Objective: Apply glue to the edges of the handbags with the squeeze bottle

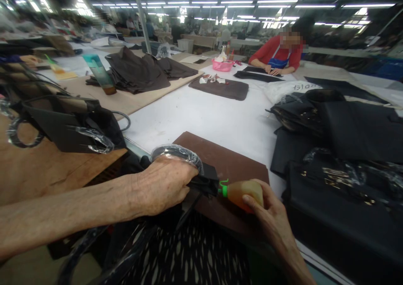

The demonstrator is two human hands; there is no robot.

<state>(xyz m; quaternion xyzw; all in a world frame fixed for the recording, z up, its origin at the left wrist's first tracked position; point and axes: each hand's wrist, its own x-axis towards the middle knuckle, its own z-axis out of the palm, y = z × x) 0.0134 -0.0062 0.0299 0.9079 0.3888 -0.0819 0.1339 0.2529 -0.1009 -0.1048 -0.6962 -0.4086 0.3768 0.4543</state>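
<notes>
My left hand (166, 182) is closed on a black handbag (208, 180), near its plastic-wrapped handle (178, 151). The bag's lower part hangs over my lap, largely hidden by my forearm. In my right hand (267, 201) lies a squeeze bottle (244, 194) of amber liquid with a green nozzle, tipped sideways. Its nozzle points left at the edge of the bag; I cannot tell whether it touches. Beneath both hands a brown sheet (226, 155) rests on the white table.
Black bags with metal fittings (336, 180) are piled at the right. More black bags (72, 121) stand on a wooden board at the left. Farther back are a teal-lidded bottle (100, 73), dark brown pieces (138, 69), a pink basket (222, 65) and a person in red (277, 52).
</notes>
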